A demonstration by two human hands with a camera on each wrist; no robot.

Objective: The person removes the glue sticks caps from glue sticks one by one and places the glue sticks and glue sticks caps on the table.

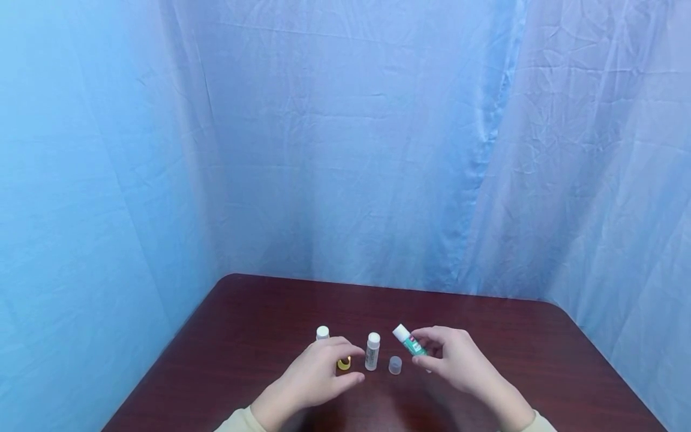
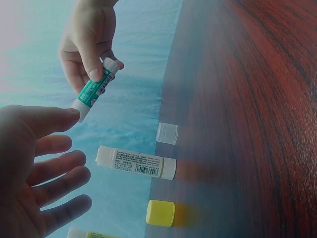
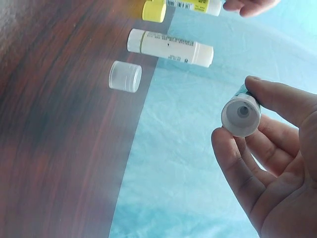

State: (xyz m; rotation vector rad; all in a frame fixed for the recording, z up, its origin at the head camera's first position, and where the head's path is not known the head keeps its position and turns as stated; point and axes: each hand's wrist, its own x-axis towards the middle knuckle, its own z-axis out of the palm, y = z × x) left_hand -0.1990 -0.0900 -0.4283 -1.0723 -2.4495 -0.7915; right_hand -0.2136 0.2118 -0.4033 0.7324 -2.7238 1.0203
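Observation:
My right hand (image 1: 452,360) pinches a green glue stick (image 1: 413,344) between thumb and fingers, tilted above the table with its white end toward the upper left. In the right wrist view the round, hollow base of this glue stick (image 3: 241,117) faces the camera. My left hand (image 1: 323,371) holds nothing, its fingers spread and relaxed beside a white glue stick (image 1: 372,353) that stands upright. Between that stick and my right hand stands a clear cap (image 1: 395,365). A yellow cap (image 1: 344,364) and a yellow-labelled glue stick (image 3: 200,5) are partly hidden behind my left hand in the head view.
The dark red wooden table (image 1: 270,306) has rounded far corners. Blue cloth (image 1: 345,150) hangs behind it and along both sides.

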